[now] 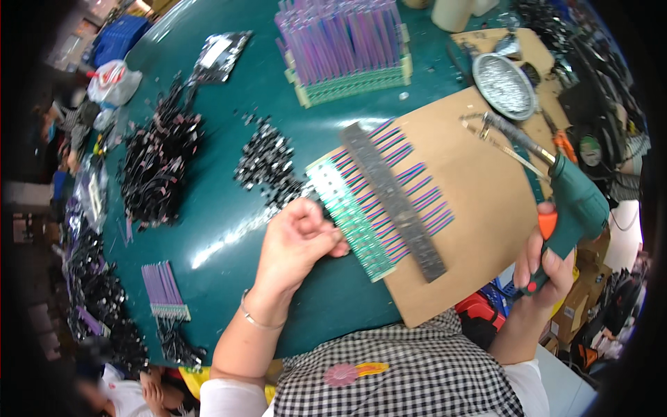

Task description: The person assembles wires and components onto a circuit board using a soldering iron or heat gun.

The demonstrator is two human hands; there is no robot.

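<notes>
My right hand [552, 267] grips a green soldering gun [578, 191] with an orange trigger; its metal tip points left over a brown cardboard sheet [479, 174]. On that sheet's left edge lies a slanted strip of green circuit boards [353, 221]. Purple, green and dark wires [432, 201] run rightward from the strip, with a dark flat bar [394, 200] lying across them. My left hand [299, 233] is beside the strip's left edge, fingers curled in closely. Whatever they may hold is hidden. Just beyond it is a pile of small black pieces [266, 154].
Boards with upright purple wires [340, 48] stand at the far side of the green table. Bundled black wires [160, 163] and a small wired board [169, 311] lie left. A round metal dish [505, 87] sits far right. Another person [128, 393] is at lower left.
</notes>
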